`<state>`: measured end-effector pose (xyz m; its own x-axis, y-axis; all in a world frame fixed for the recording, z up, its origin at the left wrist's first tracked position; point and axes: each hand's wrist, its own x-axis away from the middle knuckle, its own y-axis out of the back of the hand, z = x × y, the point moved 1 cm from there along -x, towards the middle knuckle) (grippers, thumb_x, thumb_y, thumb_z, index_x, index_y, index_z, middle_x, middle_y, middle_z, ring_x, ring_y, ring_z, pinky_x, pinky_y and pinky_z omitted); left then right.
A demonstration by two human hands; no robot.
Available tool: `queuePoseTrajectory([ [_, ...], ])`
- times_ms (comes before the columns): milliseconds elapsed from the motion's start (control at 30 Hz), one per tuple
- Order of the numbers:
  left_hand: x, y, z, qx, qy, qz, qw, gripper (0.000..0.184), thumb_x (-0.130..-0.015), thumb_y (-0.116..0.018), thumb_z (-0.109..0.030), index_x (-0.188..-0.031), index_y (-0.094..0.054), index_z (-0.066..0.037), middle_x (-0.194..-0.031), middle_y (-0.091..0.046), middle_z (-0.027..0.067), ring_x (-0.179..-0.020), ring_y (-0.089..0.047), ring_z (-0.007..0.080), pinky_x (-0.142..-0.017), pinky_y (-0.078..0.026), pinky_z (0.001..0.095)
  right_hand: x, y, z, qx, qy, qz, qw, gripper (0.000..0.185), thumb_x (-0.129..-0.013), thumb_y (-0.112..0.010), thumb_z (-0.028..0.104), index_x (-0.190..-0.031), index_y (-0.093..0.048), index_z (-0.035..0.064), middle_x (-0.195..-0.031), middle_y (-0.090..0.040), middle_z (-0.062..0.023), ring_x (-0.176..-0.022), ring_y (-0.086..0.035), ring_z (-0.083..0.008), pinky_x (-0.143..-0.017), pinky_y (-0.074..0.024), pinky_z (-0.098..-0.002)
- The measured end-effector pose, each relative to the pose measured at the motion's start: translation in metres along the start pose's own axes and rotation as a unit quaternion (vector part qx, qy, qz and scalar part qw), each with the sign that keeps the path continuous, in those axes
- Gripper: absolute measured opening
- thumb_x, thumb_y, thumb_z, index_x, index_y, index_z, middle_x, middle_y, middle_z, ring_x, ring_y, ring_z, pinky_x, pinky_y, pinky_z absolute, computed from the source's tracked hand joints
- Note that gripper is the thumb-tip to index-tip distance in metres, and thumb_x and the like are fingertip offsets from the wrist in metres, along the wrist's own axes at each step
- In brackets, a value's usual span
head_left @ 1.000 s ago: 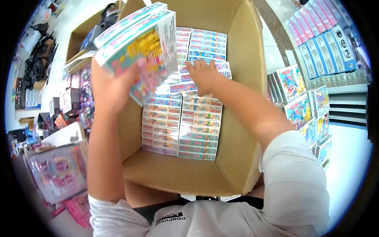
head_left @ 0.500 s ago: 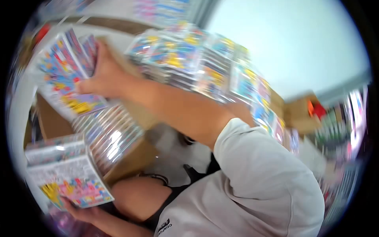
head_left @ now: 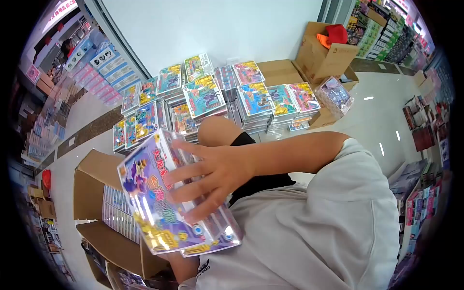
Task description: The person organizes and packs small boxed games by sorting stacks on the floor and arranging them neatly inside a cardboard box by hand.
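While right hand (head_left: 217, 169) spans boxes (head_left: 162, 203), grip wide, left hand hidden, its grip unclear.

Single head-worn view, facing steeply downward

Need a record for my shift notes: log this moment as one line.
right hand: gripping purple boxes | left hand: hidden from view | open carton: boxes inside | stacked boxes: beside white wall

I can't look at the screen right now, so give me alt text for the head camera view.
A person's right hand lies across shiny purple boxes, near an open cardboard carton packed with more boxes; colorful boxes stand stacked on the floor beyond.
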<state>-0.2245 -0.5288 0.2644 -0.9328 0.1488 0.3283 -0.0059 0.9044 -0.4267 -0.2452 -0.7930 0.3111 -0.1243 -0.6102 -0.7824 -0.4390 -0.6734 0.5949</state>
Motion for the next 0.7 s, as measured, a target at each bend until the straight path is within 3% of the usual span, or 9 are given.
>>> queuePoseTrajectory([
  [167, -0.023, -0.013, 0.015, -0.056, -0.024, 0.045, 0.997, 0.052, -0.102, -0.066, -0.014, -0.148, -0.045, 0.000, -0.137, -0.061, 0.0204, -0.127, -0.061, 0.0263, -0.105, -0.052, 0.0417, 0.021, 0.008, 0.011, 0.025, -0.171, 0.038, 0.984, 0.055, -0.093, -0.071, 0.026, -0.141, -0.055, 0.0447, -0.152, -0.052, -0.0104, -0.137, -0.049, -0.0407, -0.111, -0.0413, -0.0600],
  [200, -0.026, -0.010, 0.013, -0.066, -0.035, 0.044, 0.996, 0.052, -0.102, -0.066, -0.014, -0.148, -0.044, 0.000, -0.137, -0.061, 0.0203, -0.127, -0.061, 0.0262, -0.105, -0.052, 0.0416, 0.020, -0.005, 0.009, -0.019, -0.187, 0.056, 0.981, 0.057, -0.095, -0.062, 0.022, -0.145, -0.052, 0.0487, -0.154, -0.046, -0.0114, -0.139, -0.045, -0.0403, -0.107, -0.0450, -0.0620],
  [300, -0.036, -0.029, 0.007, -0.099, -0.063, 0.056, 0.992, 0.052, -0.102, -0.066, -0.013, -0.148, -0.044, 0.000, -0.136, -0.061, 0.0199, -0.126, -0.061, 0.0257, -0.104, -0.053, 0.0413, 0.029, 0.011, -0.008, -0.093, -0.268, 0.077, 0.956, 0.061, -0.091, -0.065, 0.013, -0.144, -0.057, 0.0430, -0.153, -0.049, -0.0115, -0.134, -0.048, -0.0385, -0.105, -0.0468, -0.0551],
  [400, -0.044, -0.022, 0.000, -0.113, -0.099, 0.062, 0.987, 0.052, -0.102, -0.066, -0.013, -0.148, -0.044, 0.000, -0.136, -0.062, 0.0196, -0.125, -0.062, 0.0253, -0.104, -0.053, 0.0411, 0.048, -0.008, -0.028, -0.106, -0.283, 0.046, 0.952, 0.070, -0.082, -0.065, -0.005, -0.142, -0.061, 0.0307, -0.143, -0.056, -0.0146, -0.125, -0.055, -0.0365, -0.105, -0.0471, -0.0462],
  [467, -0.048, -0.016, -0.008, -0.125, -0.120, 0.055, 0.983, 0.052, -0.102, -0.066, -0.013, -0.147, -0.044, 0.000, -0.136, -0.062, 0.0193, -0.125, -0.062, 0.0250, -0.103, -0.053, 0.0409, 0.069, -0.034, -0.042, -0.178, -0.359, -0.020, 0.916, 0.067, -0.084, -0.065, -0.004, -0.145, -0.057, 0.0216, -0.139, -0.059, -0.0158, -0.128, -0.056, -0.0362, -0.110, -0.0446, -0.0450],
  [533, -0.051, -0.005, -0.017, -0.133, -0.140, 0.047, 0.980, 0.052, -0.102, -0.066, -0.013, -0.147, -0.044, 0.000, -0.135, -0.062, 0.0191, -0.124, -0.062, 0.0247, -0.103, -0.053, 0.0407, 0.076, -0.057, -0.041, -0.397, -0.522, -0.132, 0.743, 0.060, -0.094, -0.059, 0.019, -0.152, -0.048, 0.0155, -0.145, -0.055, -0.0165, -0.137, -0.052, -0.0351, -0.115, -0.0423, -0.0466],
  [567, -0.051, 0.001, -0.021, -0.143, -0.148, 0.043, 0.978, 0.052, -0.102, -0.066, -0.012, -0.147, -0.044, 0.000, -0.135, -0.062, 0.0190, -0.124, -0.063, 0.0246, -0.103, -0.053, 0.0406, 0.076, -0.063, -0.039, -0.531, -0.579, -0.179, 0.592, 0.062, -0.100, -0.053, 0.036, -0.157, -0.042, 0.0140, -0.152, -0.050, -0.0176, -0.142, -0.049, -0.0342, -0.118, -0.0415, -0.0479],
  [633, -0.050, 0.012, -0.029, -0.160, -0.164, 0.034, 0.973, 0.052, -0.102, -0.067, -0.012, -0.147, -0.044, 0.000, -0.135, -0.063, 0.0187, -0.123, -0.063, 0.0243, -0.103, -0.054, 0.0404, 0.076, -0.075, -0.029, -0.678, -0.594, -0.223, 0.370, 0.077, -0.105, -0.046, 0.059, -0.163, -0.032, 0.0109, -0.160, -0.043, -0.0186, -0.148, -0.044, -0.0335, -0.120, -0.0401, -0.0479],
  [700, -0.040, 0.028, -0.036, -0.175, -0.170, 0.012, 0.970, 0.052, -0.102, -0.067, -0.012, -0.147, -0.044, 0.000, -0.135, -0.063, 0.0185, -0.123, -0.063, 0.0240, -0.102, -0.054, 0.0402, 0.073, -0.091, -0.014, -0.762, -0.545, -0.219, 0.273, 0.095, -0.101, -0.044, 0.074, -0.166, -0.022, 0.0078, -0.163, -0.041, -0.0186, -0.149, -0.042, -0.0340, -0.121, -0.0389, -0.0453],
])
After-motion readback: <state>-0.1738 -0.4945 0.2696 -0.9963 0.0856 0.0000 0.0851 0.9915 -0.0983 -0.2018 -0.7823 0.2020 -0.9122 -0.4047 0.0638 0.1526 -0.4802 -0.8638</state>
